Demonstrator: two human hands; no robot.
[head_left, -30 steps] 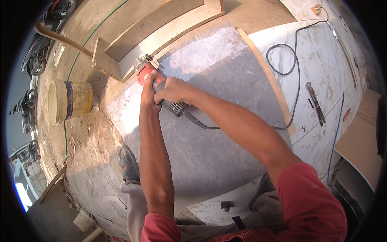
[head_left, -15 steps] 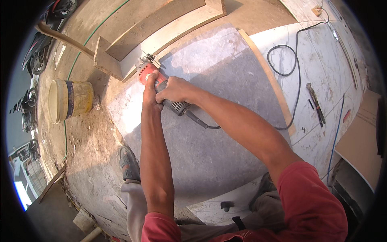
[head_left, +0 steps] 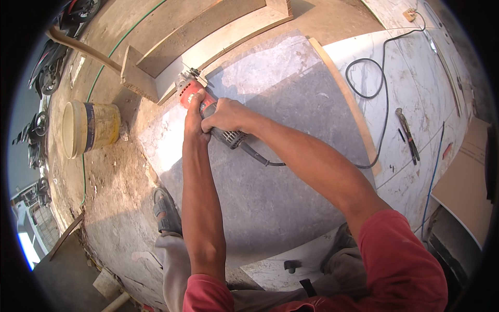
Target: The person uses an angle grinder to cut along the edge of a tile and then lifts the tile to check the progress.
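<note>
My left hand [head_left: 194, 118], right hand [head_left: 228, 114] grasp vented red-black grinder [head_left: 188, 94] over mottled grey slab [head_left: 275, 203]; rough wooden frame [head_left: 197, 36] 11 o'clock, round plastic bucket [head_left: 104, 127] 9 o'clock.

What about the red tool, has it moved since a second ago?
No, not clearly any way: the red tool lines up with the wooden frame just as it did before.

Room right of grinder [head_left: 188, 94], wooden frame [head_left: 200, 32] ahead
</note>
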